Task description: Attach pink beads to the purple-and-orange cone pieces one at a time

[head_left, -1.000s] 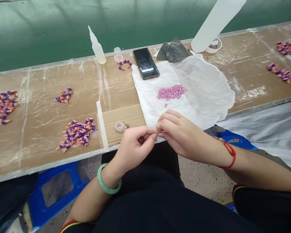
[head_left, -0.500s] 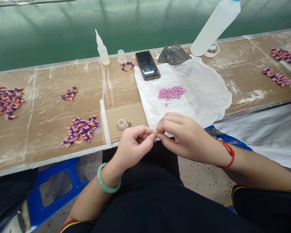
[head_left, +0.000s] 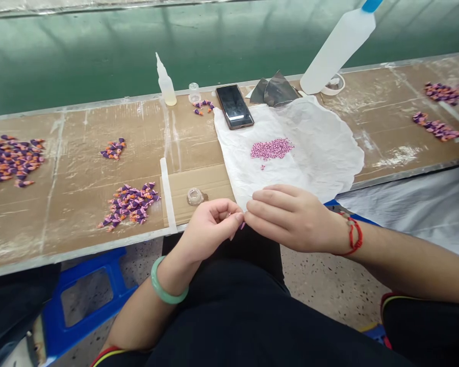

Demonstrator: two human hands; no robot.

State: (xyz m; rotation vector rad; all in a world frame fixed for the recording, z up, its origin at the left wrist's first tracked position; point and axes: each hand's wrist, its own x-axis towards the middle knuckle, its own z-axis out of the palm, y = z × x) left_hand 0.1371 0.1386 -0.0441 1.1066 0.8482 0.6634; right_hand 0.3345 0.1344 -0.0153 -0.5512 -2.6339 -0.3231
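Observation:
My left hand [head_left: 214, 224], with a green bangle at its wrist, is closed in a pinch on a small pink-and-purple piece [head_left: 242, 225], mostly hidden by the fingers. My right hand [head_left: 290, 216], wearing a red cord bracelet, meets it fingertip to fingertip. Its fingers lie pressed together against the piece, the thumb is out of sight, and anything between them is hidden. Beyond the hands, a patch of tiny pink beads [head_left: 271, 149] lies on a white cloth [head_left: 325, 148]. Near my left hand sits a small clear round dish [head_left: 195, 196] on a cardboard sheet [head_left: 214, 176].
Piles of purple, pink and orange pieces [head_left: 132, 204] lie on the brown table [head_left: 80, 204]. Along the far edge stand a dropper bottle [head_left: 166, 86], a phone [head_left: 235, 106], a large white bottle [head_left: 338, 53] and a tape roll [head_left: 339, 87]. Below is a blue stool [head_left: 117, 280].
My right hand has rolled over, its fingers now straighter and covering its thumb, where before thumb and finger pinched at the piece. My left hand has hardly moved. The camera view has shifted slightly.

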